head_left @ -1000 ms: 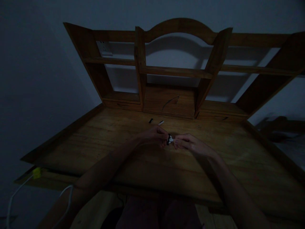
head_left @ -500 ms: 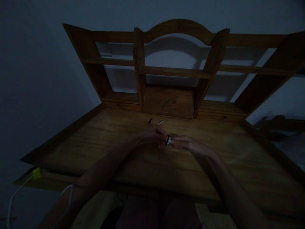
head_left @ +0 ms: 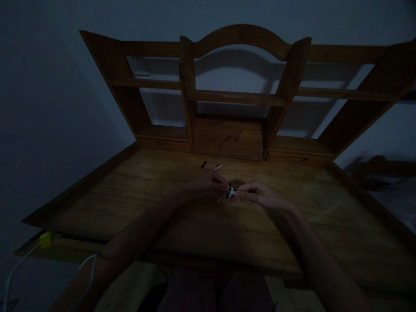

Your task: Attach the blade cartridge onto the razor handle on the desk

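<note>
While our left hand (head_left: 210, 182) clamps its fingers on a small black-and-white object (head_left: 230, 191) over the table (head_left: 292, 182), our right hand (head_left: 261, 195) pinches its right side, near a pale piece (head_left: 217, 167).

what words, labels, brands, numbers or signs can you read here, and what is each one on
None can be read anywhere in the picture.
The black-and-white item being held, the black piece and the white piece on the desk: too small and dark to tell whether they bear any marks.
</note>
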Demonstrator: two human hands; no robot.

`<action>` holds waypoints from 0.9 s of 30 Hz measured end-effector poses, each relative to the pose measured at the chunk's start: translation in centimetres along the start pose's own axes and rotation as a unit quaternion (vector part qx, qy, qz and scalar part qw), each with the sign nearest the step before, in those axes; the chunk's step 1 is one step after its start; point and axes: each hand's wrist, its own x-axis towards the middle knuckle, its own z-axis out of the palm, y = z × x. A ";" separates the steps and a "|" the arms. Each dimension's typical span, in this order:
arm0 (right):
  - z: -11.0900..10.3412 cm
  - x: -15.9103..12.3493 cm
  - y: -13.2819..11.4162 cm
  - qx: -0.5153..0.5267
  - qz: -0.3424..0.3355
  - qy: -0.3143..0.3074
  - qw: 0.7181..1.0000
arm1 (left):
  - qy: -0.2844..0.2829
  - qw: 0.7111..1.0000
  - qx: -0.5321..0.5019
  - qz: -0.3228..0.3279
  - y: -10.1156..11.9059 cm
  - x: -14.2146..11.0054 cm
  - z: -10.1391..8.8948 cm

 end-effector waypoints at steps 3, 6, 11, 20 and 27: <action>-0.1 0.1 0.2 0.012 -0.003 -0.011 1.000 | -0.003 1.000 0.002 0.005 0.1 0.0 0.0; -0.1 0.2 0.5 0.015 -0.008 -0.028 0.999 | 0.004 1.000 0.009 0.008 0.1 0.0 -0.2; -0.1 0.2 1.0 0.007 0.003 -0.031 1.000 | -0.004 1.000 0.008 0.006 0.1 0.0 -0.5; 0.0 0.4 0.6 0.041 0.008 -0.040 0.998 | -0.011 1.000 -0.009 -0.004 0.1 0.0 -0.7; 0.1 0.4 1.1 0.080 0.061 -0.030 0.995 | -0.021 1.000 -0.009 -0.007 -0.2 -0.1 -0.5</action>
